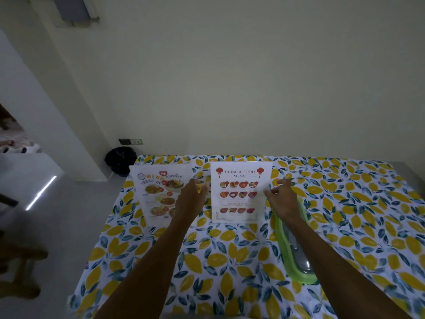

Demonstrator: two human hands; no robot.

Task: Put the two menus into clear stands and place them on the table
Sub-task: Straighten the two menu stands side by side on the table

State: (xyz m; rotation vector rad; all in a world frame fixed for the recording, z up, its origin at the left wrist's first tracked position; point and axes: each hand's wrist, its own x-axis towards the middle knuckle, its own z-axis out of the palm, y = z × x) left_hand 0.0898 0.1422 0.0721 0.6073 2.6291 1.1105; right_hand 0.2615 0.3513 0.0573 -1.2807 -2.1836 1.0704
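Observation:
Two menus stand upright in clear stands at the far side of the table (230,254). The Chinese food menu (240,192) stands in the middle; the Thai menu (158,192) stands to its left. My left hand (190,199) is at the left edge of the Chinese menu's stand, fingers curled by it. My right hand (281,196) is at the stand's right edge, fingertips touching or nearly touching it. Whether either hand still grips the stand is unclear. My left hand covers the lower right corner of the Thai menu.
A green-rimmed clear container (296,252) lies on the lemon-print tablecloth under my right forearm. A black bag (120,161) sits on the floor behind the table's far left corner. A wall runs right behind the table. Wooden furniture (20,270) stands at the left.

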